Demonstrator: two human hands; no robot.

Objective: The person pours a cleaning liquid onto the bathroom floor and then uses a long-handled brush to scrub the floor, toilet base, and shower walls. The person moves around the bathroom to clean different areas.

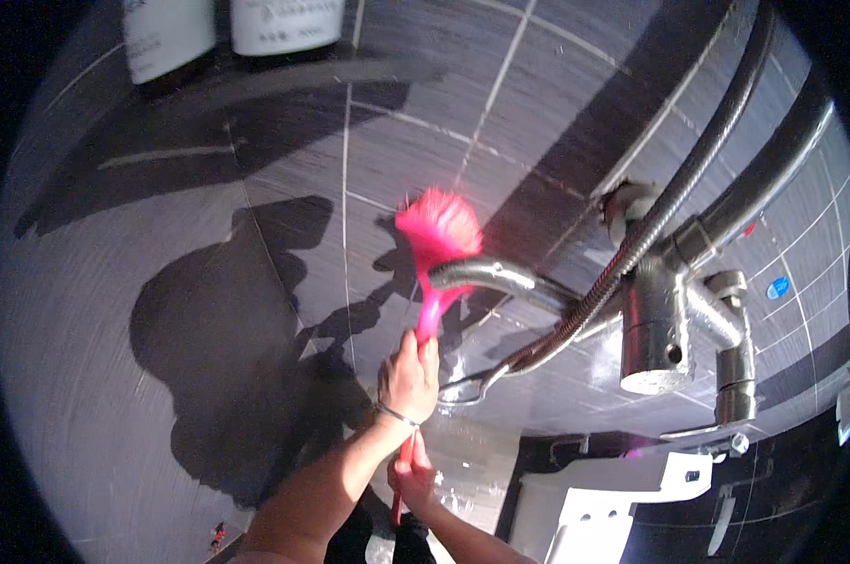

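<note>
A long-handled bright pink brush [436,222] reaches up to the dark tiled wall [284,150], its bristles fanned out against the tiles. My left hand [411,378] is closed round the handle just below the head, with a thin bracelet on the wrist. Lower down, my right hand [414,481] grips the same handle near its end. A curved chrome spout [505,276] passes in front of the lower part of the brush head. I cannot tell whether the spout touches it.
To the right, a chrome shower mixer [657,324] juts from the wall, with a metal hose [688,188] looping past it. Two white bottles [289,23] stand at the upper left. A white fixture [599,512] is at the lower right. A blue sticker [778,288] marks the right wall.
</note>
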